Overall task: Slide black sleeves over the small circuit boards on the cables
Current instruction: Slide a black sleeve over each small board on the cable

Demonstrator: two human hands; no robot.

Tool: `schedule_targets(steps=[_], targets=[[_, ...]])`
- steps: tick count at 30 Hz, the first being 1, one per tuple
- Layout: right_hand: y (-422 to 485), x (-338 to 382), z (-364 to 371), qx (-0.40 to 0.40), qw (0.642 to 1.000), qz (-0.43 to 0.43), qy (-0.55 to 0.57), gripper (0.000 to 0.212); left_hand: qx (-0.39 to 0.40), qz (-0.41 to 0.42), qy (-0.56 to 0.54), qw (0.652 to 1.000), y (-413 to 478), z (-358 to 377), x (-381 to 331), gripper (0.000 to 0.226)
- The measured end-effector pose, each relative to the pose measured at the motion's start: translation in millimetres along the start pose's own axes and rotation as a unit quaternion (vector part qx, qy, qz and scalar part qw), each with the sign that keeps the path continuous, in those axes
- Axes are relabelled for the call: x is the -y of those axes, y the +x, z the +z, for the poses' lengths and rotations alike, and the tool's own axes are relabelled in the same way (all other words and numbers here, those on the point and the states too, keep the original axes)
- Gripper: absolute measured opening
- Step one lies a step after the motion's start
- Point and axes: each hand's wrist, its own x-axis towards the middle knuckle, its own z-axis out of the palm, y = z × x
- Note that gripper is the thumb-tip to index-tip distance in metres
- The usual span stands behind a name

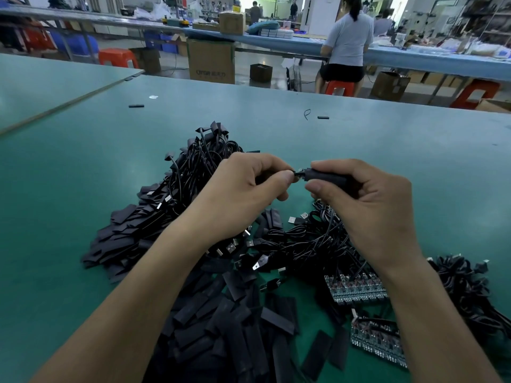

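1. Head view, centre: the right hand (pixel 367 200) holds one black sleeve (pixel 326 176), with the thumb below it and the curled fingers above. The sleeve lies almost level, and its open mouth points to 9 o'clock.
2. The left hand (pixel 243 189) is just at 9 o'clock of that mouth. Its thumb and forefinger pinch the cable end (pixel 299 172), which meets the mouth of the sleeve. The other fingers are curled in. I cannot tell if a board is already inside the sleeve.
3. From under the right hand a thin cable (pixel 329 225) hangs toward 6 o'clock into a tangled bundle (pixel 298 239) with USB plugs. The bundle lies on the green table (pixel 83 175) below both hands.
4. At 5 o'clock of the hands, bare circuit boards (pixel 356 288) lie in two rows on the table. The far row is at the edge of the bundle, and the near row is beside the right forearm.
5. At 6 to 7 o'clock, between the forearms, there is a heap of loose sleeves (pixel 235 327), flat and black.
6. At 10 o'clock, behind the left hand, there is a pile of cables (pixel 193 167) whose ends carry black sleeves.
7. At 4 o'clock, outside the right forearm, a second bundle (pixel 467 288) lies apart from the first.
8. Far on the table two single sleeves lie well apart, one at 11 o'clock (pixel 136 106) and one at 1 o'clock (pixel 323 117). Beyond the table edge, at 1 o'clock, a seated person (pixel 347 37) has the back toward the camera.
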Motion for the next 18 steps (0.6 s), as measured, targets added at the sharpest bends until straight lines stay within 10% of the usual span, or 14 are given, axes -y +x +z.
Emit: schedule_targets(steps=[18], targets=[[-1.7, 3.2, 6.9, -0.016, 0.991, 0.062, 0.121, 0.023, 0.004, 0.033, 0.006, 0.999, 0.9, -2.0, 2.2, 0.014]])
